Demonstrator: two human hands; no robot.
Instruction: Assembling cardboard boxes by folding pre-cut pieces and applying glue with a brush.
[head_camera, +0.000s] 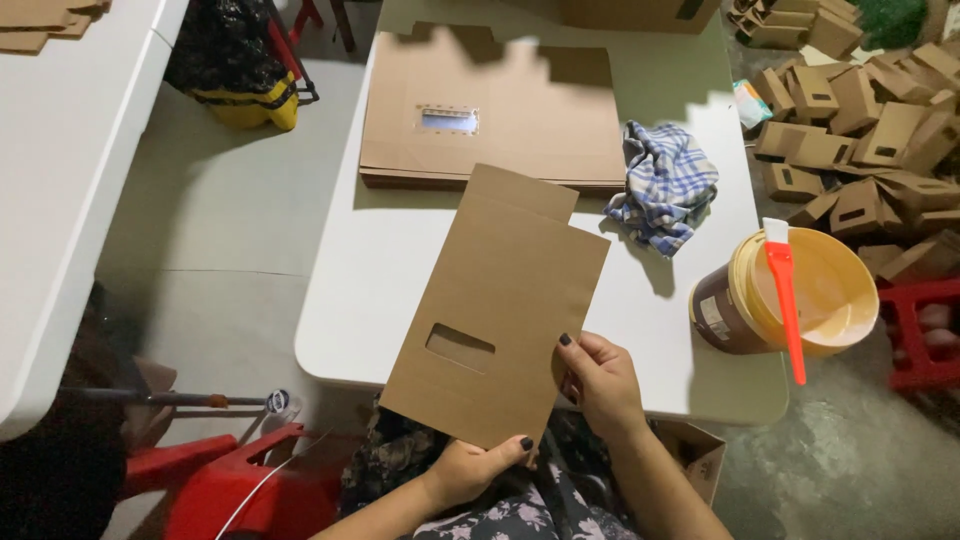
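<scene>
Left hand (470, 468) gripping bottom edge of flat brown cardboard box blank with rectangular window cutout (497, 310), thumb curled over front face, fingers hidden behind. Right hand (597, 382) clamped on blank's lower right edge, fingers folded around it, dark nail polish visible. Blank held tilted above lap and near edge of white rounded-corner table (400, 260), top flap leaning right. Red plastic stool (225, 480) low left, beside floral-print clothing. Right of blank, on table's edge: brown tub with cream-coloured rim (790, 295), red-handled brush (785, 290) resting across its mouth, bristles up. Further back: crumpled blue-white checked cloth (665, 185), just beside stack of flat brown cardboard blanks with windows (490, 110). Far right on floor: heap of small folded brown cardboard boxes (860, 120). Far left: yellow-and-black bag (245, 70) on floor between the tables, second white table (70, 180) along left side.
</scene>
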